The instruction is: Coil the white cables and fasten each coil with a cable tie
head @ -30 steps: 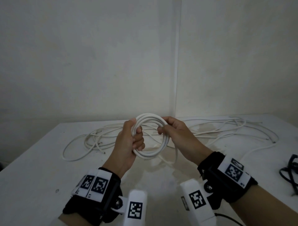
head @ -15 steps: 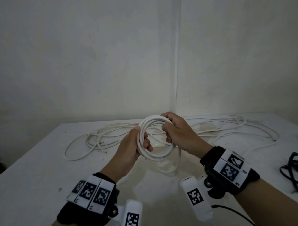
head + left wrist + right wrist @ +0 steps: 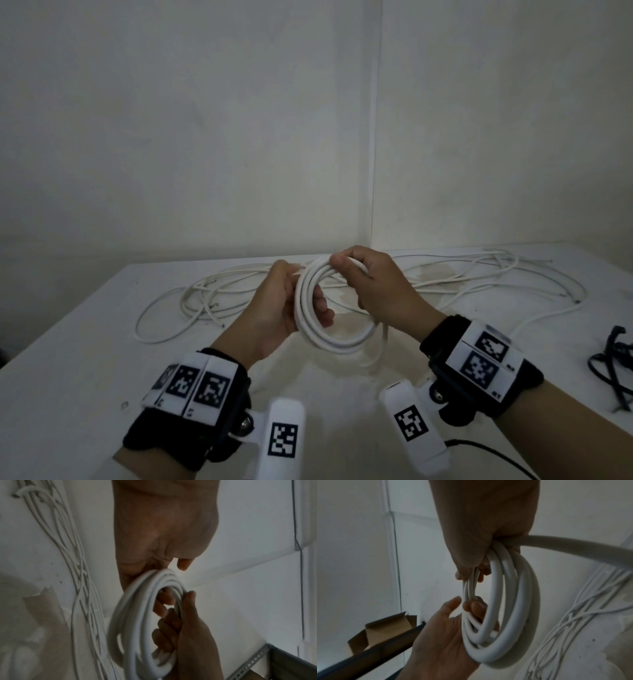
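White coil [image 3: 337, 337] gripped by left hand [image 3: 274, 308] and right hand [image 3: 380, 284], fingertips hidden behind loops.

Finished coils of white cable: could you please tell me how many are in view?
1: the coil is held above the table between the left hand and right hand. The other white cables lie loose behind it.

Bench [image 3: 85, 370]: we find bare surface nearer us than the loose white cables [image 3: 191, 301]. Those sprawl along the wall side; black cords [image 3: 613, 363] block their right end.
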Demonstrator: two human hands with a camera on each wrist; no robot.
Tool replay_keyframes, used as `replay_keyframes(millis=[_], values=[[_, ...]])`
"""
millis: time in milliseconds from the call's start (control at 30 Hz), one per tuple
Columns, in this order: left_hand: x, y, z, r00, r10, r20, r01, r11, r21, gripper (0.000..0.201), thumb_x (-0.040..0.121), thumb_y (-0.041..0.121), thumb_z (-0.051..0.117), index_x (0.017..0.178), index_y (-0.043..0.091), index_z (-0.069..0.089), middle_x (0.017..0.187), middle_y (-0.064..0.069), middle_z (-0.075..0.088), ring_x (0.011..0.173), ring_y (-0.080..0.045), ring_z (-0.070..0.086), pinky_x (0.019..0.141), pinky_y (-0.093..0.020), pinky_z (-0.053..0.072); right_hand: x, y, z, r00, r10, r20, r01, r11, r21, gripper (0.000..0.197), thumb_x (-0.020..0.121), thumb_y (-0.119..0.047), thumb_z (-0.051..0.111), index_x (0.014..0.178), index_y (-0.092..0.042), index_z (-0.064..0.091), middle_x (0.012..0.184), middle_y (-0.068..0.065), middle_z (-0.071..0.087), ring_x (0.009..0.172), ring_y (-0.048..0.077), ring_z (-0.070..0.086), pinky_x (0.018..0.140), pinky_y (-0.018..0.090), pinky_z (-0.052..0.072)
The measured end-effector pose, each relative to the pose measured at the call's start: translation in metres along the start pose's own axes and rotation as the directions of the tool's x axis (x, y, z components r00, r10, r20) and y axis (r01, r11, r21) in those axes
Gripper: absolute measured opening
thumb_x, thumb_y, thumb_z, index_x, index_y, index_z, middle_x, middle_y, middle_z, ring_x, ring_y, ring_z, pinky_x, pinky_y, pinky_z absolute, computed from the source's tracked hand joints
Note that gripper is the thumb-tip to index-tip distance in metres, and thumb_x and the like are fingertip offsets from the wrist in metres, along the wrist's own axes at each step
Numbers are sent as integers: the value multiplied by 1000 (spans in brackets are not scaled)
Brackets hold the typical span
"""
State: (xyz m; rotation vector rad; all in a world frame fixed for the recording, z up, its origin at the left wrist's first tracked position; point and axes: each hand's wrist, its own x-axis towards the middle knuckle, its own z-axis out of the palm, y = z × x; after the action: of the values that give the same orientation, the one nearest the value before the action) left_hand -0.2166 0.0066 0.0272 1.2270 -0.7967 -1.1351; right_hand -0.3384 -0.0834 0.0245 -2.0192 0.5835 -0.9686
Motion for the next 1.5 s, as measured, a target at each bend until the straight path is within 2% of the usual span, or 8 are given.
replay_keyframes(millis=[167, 333, 467, 600, 733, 967, 1267, 1500], values=[[0, -2, 19, 947, 183, -265, -151, 979, 136, 53, 94, 47, 41, 56, 10, 45, 36, 5, 31, 32, -10, 29, 38, -21, 31, 4, -12, 4, 998, -36, 54, 35, 999, 20, 22, 90, -33, 54, 77, -16, 57, 45, -15, 47, 40, 1, 41, 44, 12, 31], [0, -2, 26, 863, 194, -467, -280, 952, -121, 47, 95, 41, 43, 58, 12, 41, 35, 6, 31, 30, -7, 27, 34, -18, 28, -1, -16, 9, 994, 95, -55, -77, 958, 275, 35, 92, -40, 46, 65, -19, 48, 51, -10, 45, 40, 4, 36, 44, 18, 32], [1, -9, 23, 921, 170, -350, -245, 953, -180, 46, 96, 37, 38, 59, 10, 44, 36, 4, 32, 32, -9, 33, 43, -22, 39, 1, -13, 8, 989, 6, -147, 13, 992, 126, 32, 91, -41, 47, 62, -27, 48, 44, -18, 46, 43, -1, 41, 53, 18, 31], [-1, 5, 8, 992, 58, -115, -55, 998, 35, 59, 96, 43, 31, 58, 4, 54, 39, -4, 44, 35, -18, 47, 52, -28, 45, 2, -10, 1, 999, -44, 31, 46, 995, -87, 31, 90, -42, 48, 65, -24, 51, 57, -10, 47, 54, 0, 42, 58, 20, 34], [-2, 10, 19, 944, 220, -247, -153, 952, 263, 55, 94, 47, 37, 54, 10, 47, 37, 4, 35, 33, -12, 33, 40, -21, 34, 5, -20, 0, 994, -91, 68, 95, 994, -61, 24, 89, -38, 53, 73, -21, 58, 68, -5, 56, 63, 4, 49, 62, 18, 39], [2, 7, 23, 825, 238, -512, -317, 946, -72, 47, 94, 38, 40, 55, 13, 41, 36, 7, 33, 29, -8, 30, 39, -21, 30, 7, -22, 3, 997, 67, -38, -56, 970, 234, 21, 90, -37, 54, 82, -19, 60, 59, -6, 54, 44, 4, 48, 48, 16, 41], [2, 18, 3, 992, 75, -100, -73, 997, 22, 66, 94, 50, 32, 51, 6, 56, 39, -5, 46, 35, -18, 49, 59, -33, 43, 9, -21, -3, 999, 32, -34, -31, 998, 45, 24, 90, -38, 53, 82, -16, 59, 54, -12, 46, 41, -4, 45, 50, 15, 33], [-2, 11, 21, 928, 224, -298, -169, 965, 199, 55, 93, 50, 40, 52, 13, 40, 35, 8, 31, 31, -8, 26, 36, -19, 26, 7, -28, -4, 997, -25, 77, 21, 998, 51, 29, 90, -35, 52, 88, -8, 62, 53, -18, 56, 47, -4, 49, 52, 9, 36]])
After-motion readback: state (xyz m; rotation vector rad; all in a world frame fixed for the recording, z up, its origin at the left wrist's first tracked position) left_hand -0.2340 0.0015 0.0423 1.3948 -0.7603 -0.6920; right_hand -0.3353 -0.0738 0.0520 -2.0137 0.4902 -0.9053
